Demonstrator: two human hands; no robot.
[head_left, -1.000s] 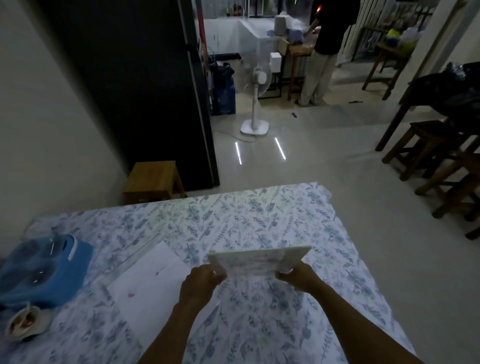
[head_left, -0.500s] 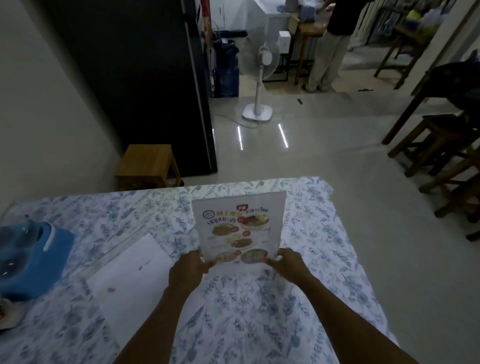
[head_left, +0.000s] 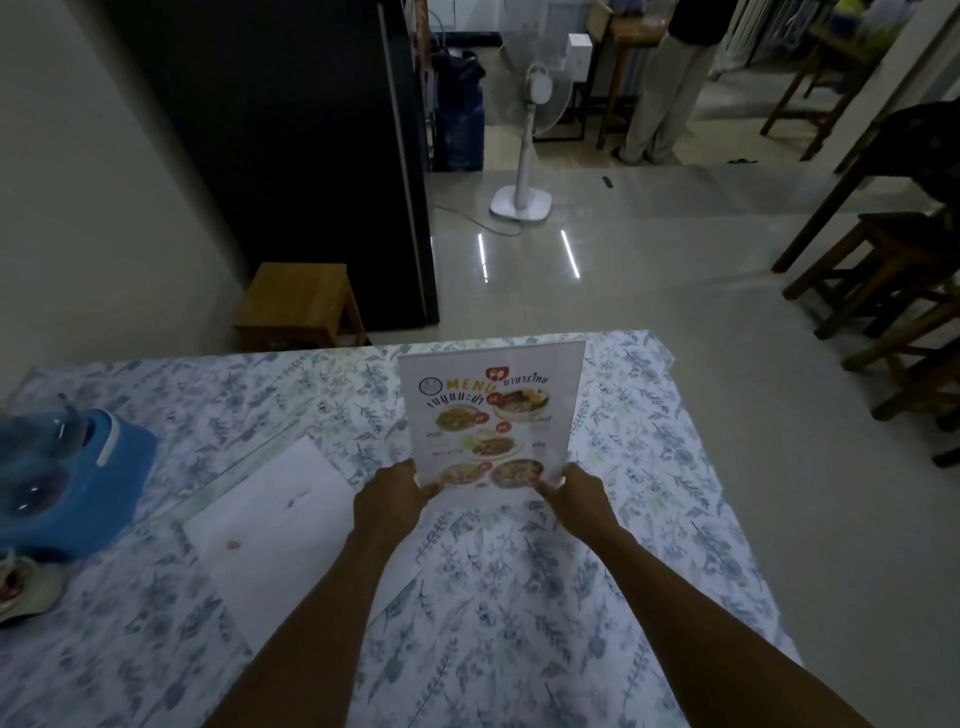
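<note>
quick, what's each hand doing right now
Left hand: gripping the lower left corner of the menu card.
Right hand: gripping its lower right corner; the card stands upright, facing the camera.

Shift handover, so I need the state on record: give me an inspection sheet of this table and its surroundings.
Surface: floral tablecloth, lightly rumpled.
Job's things: menu card, held upright, print facing the camera.
Clutter: white sheet with red marks beside the left forearm; blue container and small dish at left edge.
Hands: left hand and right hand each pinch a lower corner of the card.
Cables: cord on the floor by the pedestal fan.
Surroundings: wooden stool, dark cabinet, dark stools at right, person standing at back.
</note>
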